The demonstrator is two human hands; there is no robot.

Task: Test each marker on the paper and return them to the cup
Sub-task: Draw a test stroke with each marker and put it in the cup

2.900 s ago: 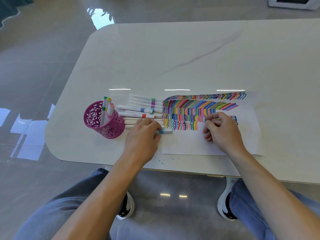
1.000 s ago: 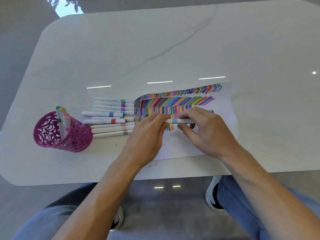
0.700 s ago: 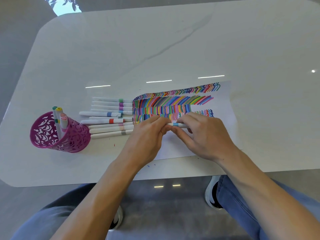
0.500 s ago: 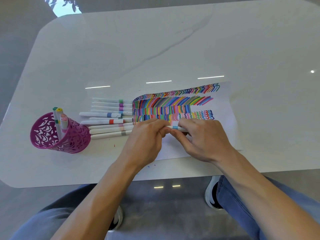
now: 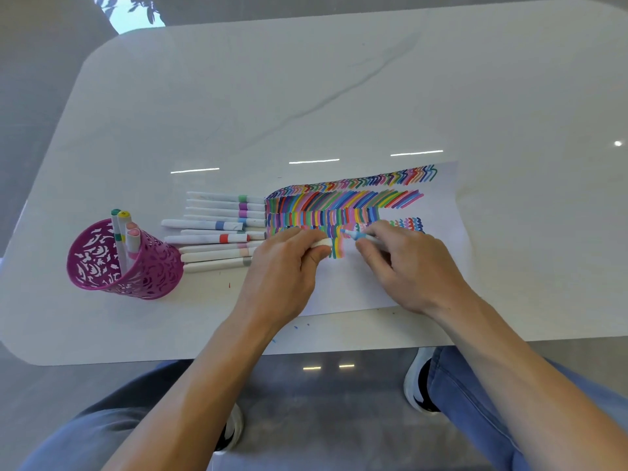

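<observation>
Marker (image 5: 363, 236), blue tip. Head view: cap (image 5: 321, 243) is off now. Half a second ago both hands were joined on the barrel; they have since pulled apart. Right hand (image 5: 407, 270) pinches the barrel in its fingers (image 5: 370, 249), tip pointing left over the paper (image 5: 356, 290); contact cannot be told. Left hand (image 5: 285, 266) curls round the white cap. Paper lies by the near edge of the surface (image 5: 306, 96). Pink cup (image 5: 136, 266) stands toward the near-left corner, with a row of loose markers (image 5: 210, 239) between it and the paper. Likely next: the test stroke.
</observation>
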